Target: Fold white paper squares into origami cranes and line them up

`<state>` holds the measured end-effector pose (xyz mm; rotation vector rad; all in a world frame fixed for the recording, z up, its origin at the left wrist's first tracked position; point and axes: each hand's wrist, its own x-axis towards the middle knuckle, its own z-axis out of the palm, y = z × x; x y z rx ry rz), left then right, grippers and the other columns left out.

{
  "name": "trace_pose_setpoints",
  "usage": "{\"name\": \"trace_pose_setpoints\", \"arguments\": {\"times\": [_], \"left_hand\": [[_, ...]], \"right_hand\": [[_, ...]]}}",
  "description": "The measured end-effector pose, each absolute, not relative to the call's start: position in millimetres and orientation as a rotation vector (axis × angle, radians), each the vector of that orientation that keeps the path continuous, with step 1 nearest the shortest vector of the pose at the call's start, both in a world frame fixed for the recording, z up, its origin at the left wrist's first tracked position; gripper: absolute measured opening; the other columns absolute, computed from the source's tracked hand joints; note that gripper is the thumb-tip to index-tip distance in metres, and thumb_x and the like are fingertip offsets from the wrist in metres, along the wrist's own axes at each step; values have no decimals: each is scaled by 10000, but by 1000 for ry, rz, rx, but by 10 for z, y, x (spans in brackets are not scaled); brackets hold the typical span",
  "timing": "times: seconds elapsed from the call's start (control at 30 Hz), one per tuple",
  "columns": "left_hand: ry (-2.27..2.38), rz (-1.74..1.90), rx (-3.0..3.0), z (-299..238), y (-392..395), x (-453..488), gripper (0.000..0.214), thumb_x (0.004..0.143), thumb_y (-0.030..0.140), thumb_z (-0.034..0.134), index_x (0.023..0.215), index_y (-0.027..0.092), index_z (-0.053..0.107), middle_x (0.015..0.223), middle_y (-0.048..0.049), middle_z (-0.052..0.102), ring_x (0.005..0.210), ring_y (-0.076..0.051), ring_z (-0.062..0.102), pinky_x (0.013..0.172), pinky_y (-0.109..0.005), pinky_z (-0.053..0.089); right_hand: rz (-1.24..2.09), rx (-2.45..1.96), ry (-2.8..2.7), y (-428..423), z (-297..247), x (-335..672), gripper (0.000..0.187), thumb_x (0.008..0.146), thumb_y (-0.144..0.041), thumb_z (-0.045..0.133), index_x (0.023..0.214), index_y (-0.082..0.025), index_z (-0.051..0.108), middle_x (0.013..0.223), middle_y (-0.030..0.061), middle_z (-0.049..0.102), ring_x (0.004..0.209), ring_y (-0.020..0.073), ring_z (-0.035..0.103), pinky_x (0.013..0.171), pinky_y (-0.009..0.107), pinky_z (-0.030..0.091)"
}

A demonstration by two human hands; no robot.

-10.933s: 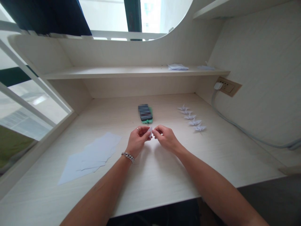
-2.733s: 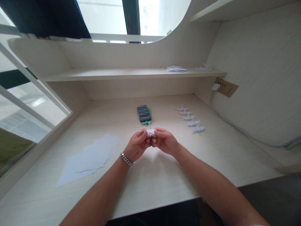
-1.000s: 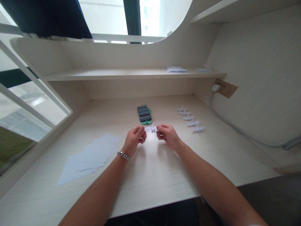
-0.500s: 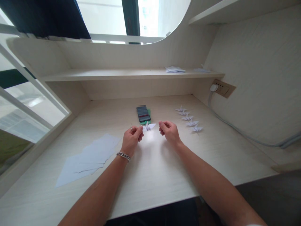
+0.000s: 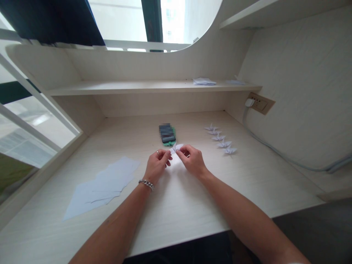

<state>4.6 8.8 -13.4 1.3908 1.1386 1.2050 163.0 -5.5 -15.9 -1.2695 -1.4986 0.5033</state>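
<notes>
The left hand (image 5: 157, 165) is pinching one wing of a white paper crane (image 5: 174, 147) between thumb and forefinger, its remaining fingers curling loosely; the right hand (image 5: 194, 161) is pinching the crane's near part, its other fingers folding beneath. The crane, sharp-creased and pointed, is sitting between the hands, just in front of a dark, round-cornered device (image 5: 168, 139) with a green edge. On the pale, faintly grained counter (image 5: 198, 205), five more cranes (image 5: 218, 138) are standing in a slanting row at the right, while thin, smooth sheets (image 5: 110, 179) are overlapping at the left in an angular fan. A ring (image 5: 157, 153) and a chain-link metal bracelet (image 5: 147, 184) are encircling a left finger and wrist. Folded paper (image 5: 204, 81) is lying on the shelf (image 5: 154, 87); a white plug (image 5: 249, 102) is filling part of a tan socket (image 5: 262, 103), its grey cable (image 5: 275, 147) trailing along the wall side. Blocky pixels are masking the device's upper face, leaving any lettering unreadable. The fingertips are hiding parts of the crane, and whether it is touching the counter is remaining unclear; the forearms are running out of view below, and the top edge is cutting off a dark blue curtain (image 5: 52, 22)
</notes>
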Motion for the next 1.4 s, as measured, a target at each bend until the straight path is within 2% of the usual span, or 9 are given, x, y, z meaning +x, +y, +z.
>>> {"name": "trace_pose_setpoints", "arguments": {"times": [0.33, 0.6, 0.77, 0.93, 1.2, 1.4], "left_hand": [[1120, 1121, 1479, -95, 57, 67, 308, 750, 440, 708, 651, 151, 674, 605, -48, 663, 498, -124, 551, 491, -236, 390], [1131, 1037, 1563, -103, 64, 47, 377, 792, 480, 637, 586, 165, 650, 578, -49, 655, 507, -136, 549, 512, -249, 388], [1177, 824, 1844, -135, 55, 17, 372, 803, 479, 601, 575, 187, 638, 557, -20, 629, 510, -149, 514, 519, -262, 339], [1185, 775, 2039, -139, 25, 13, 307, 798, 444, 601, 610, 208, 657, 577, -7, 624, 553, -165, 509, 544, -272, 303], [1223, 674, 2073, -122, 20, -9, 354, 835, 482, 531, 664, 192, 639, 619, -5, 622, 600, -167, 524, 587, -278, 331], [1264, 575, 2098, -73, 32, -10, 386, 865, 501, 475, 695, 184, 615, 660, 1, 621, 633, -160, 526, 614, -274, 357]], "right_hand": [[327, -1396, -1544, -29, -153, 1689, 169, 839, -343, 555, 741, -223, 623, 730, 27, 677, 650, 176, 603, 665, 289, 432], [289, -1434, -1502, 24, -184, 1774, 177, 832, -351, 553, 736, -221, 627, 721, 28, 680, 654, 180, 603, 667, 290, 432], [284, -1498, -1489, 102, -239, 1865, 194, 829, -367, 551, 738, -220, 639, 723, 29, 687, 668, 183, 610, 679, 291, 427], [223, -1540, -1362, 175, -198, 2037, 217, 823, -377, 557, 764, -202, 669, 737, 49, 699, 687, 195, 627, 687, 298, 437], [-43, -1738, -1087, 449, -43, 3111, 287, 796, -399, 581, 870, -165, 730, 839, 104, 743, 755, 229, 660, 715, 317, 466], [-57, -2006, -1006, 710, -119, 4079, 293, 795, -362, 599, 939, -160, 755, 938, 114, 749, 870, 252, 680, 778, 328, 481]]}}
